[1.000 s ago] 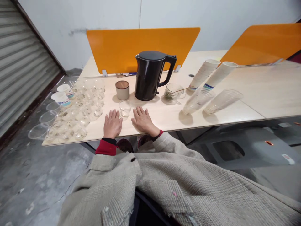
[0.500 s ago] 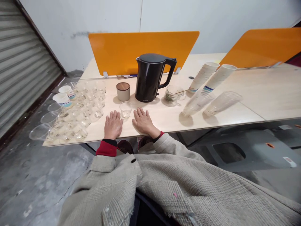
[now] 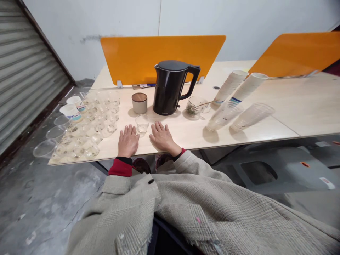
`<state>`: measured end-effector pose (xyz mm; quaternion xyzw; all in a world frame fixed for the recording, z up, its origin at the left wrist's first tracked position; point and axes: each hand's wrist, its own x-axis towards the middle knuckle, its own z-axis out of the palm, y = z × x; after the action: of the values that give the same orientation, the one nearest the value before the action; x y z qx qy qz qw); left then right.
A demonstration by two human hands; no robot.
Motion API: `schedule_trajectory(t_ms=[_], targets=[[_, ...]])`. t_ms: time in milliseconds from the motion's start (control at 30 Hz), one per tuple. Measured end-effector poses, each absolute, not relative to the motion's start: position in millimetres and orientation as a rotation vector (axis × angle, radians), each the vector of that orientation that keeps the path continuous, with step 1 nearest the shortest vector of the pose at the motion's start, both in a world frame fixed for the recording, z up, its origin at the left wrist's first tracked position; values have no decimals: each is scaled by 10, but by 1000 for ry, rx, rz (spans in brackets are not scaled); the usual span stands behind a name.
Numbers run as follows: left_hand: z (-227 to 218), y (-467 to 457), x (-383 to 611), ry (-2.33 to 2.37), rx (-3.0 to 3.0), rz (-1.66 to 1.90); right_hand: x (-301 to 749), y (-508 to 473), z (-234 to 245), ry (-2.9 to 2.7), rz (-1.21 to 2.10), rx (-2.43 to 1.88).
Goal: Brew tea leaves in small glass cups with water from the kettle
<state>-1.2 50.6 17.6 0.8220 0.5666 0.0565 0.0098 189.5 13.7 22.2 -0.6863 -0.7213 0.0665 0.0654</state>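
Observation:
My left hand (image 3: 128, 141) lies flat on the pale wooden table (image 3: 186, 136) with nothing in it. To its right, my right hand (image 3: 162, 136) also rests palm down, fingers stretched out. A clear plastic cup (image 3: 142, 124) stands upright between the fingertips of both hands. Behind that cup is a beige canister (image 3: 139, 103) with a brown top. A black electric kettle (image 3: 170, 88), lid closed and handle to the right, stands past my right hand. Beside the kettle sits a ribbed glass cup (image 3: 197, 106) holding dark green bits and a thin stick.
Many clear plastic cups (image 3: 79, 145) with dark bits crowd the table's left end, near two paper cups (image 3: 71, 111). Stacked paper cups (image 3: 249, 86) and stacked plastic cups (image 3: 251, 117) stand at right. Orange dividers (image 3: 127, 60) rise behind. A grey stool (image 3: 289, 166) is below right.

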Motion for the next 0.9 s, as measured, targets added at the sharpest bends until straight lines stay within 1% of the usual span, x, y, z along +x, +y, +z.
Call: schedule_trajectory(t_ms=[333,467,533,733,833,900], targets=[[183,504,-16,1754,2561,215,1909,144,208,-2163,196,-2030],[174,532,-22,1755,2563,223,2066,124,333,-2022,210,-1964],[163,547,-22,1750,2573,229,2275,95,478,-1857,108,-1996],[114,568,-28,1749,2590,291,3337,37,1183,-1482,-432,-2235],[106,570,-30,1737,2590,300,3868,128,1533,-1422,-566,-2376],[109,571,-30,1729,2591,300,4143,239,1702,-1476,-526,-2531]])
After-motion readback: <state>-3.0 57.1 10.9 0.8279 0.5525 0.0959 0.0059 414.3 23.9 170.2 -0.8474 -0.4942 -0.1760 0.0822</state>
